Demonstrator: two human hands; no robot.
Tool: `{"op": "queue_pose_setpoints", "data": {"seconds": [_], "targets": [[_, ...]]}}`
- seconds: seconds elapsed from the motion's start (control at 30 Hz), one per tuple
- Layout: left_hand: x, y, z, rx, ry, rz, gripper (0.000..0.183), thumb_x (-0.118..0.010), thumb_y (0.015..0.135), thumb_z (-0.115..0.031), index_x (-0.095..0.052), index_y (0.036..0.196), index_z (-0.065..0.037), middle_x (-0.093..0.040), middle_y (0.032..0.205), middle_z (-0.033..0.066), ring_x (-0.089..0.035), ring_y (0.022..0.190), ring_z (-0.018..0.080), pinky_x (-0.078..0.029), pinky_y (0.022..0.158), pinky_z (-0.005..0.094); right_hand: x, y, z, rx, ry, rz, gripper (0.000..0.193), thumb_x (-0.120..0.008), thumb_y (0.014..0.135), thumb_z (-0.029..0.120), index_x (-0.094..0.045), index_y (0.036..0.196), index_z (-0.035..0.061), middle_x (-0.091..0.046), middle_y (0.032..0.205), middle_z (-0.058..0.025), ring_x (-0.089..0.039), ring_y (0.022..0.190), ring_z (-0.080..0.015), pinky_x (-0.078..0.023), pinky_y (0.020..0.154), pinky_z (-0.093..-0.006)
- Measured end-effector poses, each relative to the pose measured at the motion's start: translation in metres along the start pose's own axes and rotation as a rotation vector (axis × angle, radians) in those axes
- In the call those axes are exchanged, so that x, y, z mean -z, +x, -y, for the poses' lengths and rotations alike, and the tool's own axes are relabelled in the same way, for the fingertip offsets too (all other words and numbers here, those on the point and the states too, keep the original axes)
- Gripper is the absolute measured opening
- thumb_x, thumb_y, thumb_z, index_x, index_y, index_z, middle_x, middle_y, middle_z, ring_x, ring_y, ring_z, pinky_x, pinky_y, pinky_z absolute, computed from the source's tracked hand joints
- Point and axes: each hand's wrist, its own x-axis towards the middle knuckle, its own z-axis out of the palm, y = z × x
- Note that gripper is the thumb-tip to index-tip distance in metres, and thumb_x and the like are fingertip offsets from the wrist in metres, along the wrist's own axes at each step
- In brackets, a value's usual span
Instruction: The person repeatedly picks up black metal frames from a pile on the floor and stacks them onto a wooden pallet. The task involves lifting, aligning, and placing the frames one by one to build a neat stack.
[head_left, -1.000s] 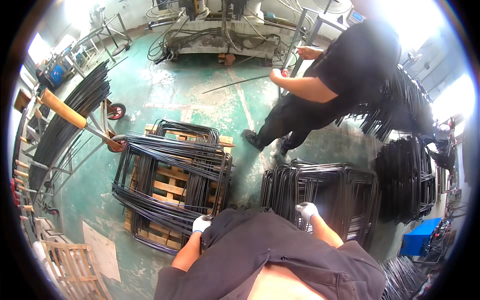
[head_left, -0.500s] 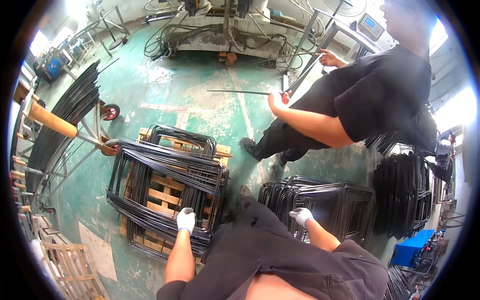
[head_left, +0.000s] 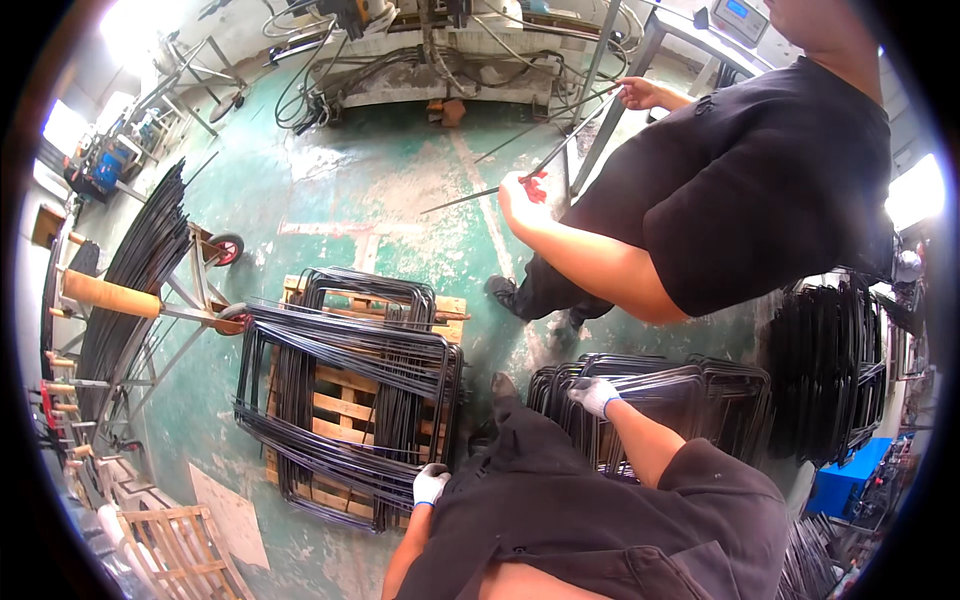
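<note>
My left hand (head_left: 431, 485), in a white glove with a grey palm, is closed at the near right corner of a pile of black bent metal frames (head_left: 330, 484). Whatever its fingers hold is hidden. Over on the right, my right hand (head_left: 594, 397), gloved alike, has its fingers curled on the top left corner of a second stack of black metal frames (head_left: 650, 384). That stack stands beside my leg. The left pile lies crosswise on a wooden pallet (head_left: 340, 404), its frames overlapping at angles.
Ahead on the right, a co-worker in black holds thin dark rods (head_left: 462, 200) and a red-handled tool (head_left: 534, 187). At left stands a wheeled rack (head_left: 190, 318) loaded with long black rods (head_left: 140, 250). More frames (head_left: 825, 370) are stacked at far right, near a blue box (head_left: 850, 478).
My left hand has moved right and nearer to me along the pile. My right hand has gone forward onto the right stack. The co-worker's rods have changed angle.
</note>
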Motion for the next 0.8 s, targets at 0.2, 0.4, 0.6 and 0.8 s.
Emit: {"op": "queue_pose_setpoints", "data": {"seconds": [0.2, 0.4, 0.6, 0.8], "targets": [[0.021, 0.038, 0.023, -0.033, -0.040, -0.152, 0.022, -0.072, 0.088, -0.010, -0.080, 0.106, 0.000, -0.082, 0.098, 0.0160, -0.079, 0.092, 0.0258, -0.061, 0.088, 0.0370, 0.006, -0.012, -0.015, -0.076, -0.265, 0.083, 0.057, -0.067, 0.098, 0.053, -0.080, 0.122, 0.0040, -0.079, 0.121, -0.0206, -0.074, 0.117, -0.0382, -0.055, 0.105, -0.0443], [0.060, 0.035, -0.004, 0.036, -0.315, -0.217, 0.023, -0.068, 0.087, 0.003, -0.075, 0.109, 0.004, -0.075, 0.089, 0.0136, -0.070, 0.074, 0.0201, -0.058, 0.068, 0.0351, 0.016, -0.010, -0.007, -0.050, -0.124, -0.065, 0.055, -0.073, 0.095, 0.052, -0.080, 0.123, 0.0045, -0.079, 0.122, -0.0212, -0.074, 0.117, -0.0375, -0.055, 0.105, -0.0444], [0.059, 0.032, 0.014, -0.001, 0.064, -0.166, 0.021, -0.079, 0.086, -0.011, -0.081, 0.104, 0.000, -0.083, 0.098, 0.0176, -0.079, 0.090, 0.0272, -0.062, 0.085, 0.0385, 0.005, -0.023, 0.027, -0.002, -0.050, -0.162, 0.057, -0.075, 0.094, 0.051, -0.080, 0.126, 0.0047, -0.079, 0.123, -0.0210, -0.074, 0.119, -0.0350, -0.055, 0.108, -0.0410], [0.024, 0.126, 0.110, -0.108, -0.110, 0.009, 0.033, -0.085, 0.088, -0.025, -0.082, 0.110, -0.001, -0.083, 0.103, 0.0165, -0.079, 0.095, 0.0250, -0.062, 0.086, 0.0382, -0.021, -0.013, -0.005, 0.010, -0.112, -0.086, 0.058, -0.072, 0.095, 0.055, -0.081, 0.124, 0.0048, -0.079, 0.124, -0.0207, -0.074, 0.119, -0.0356, -0.056, 0.106, -0.0418]]}}
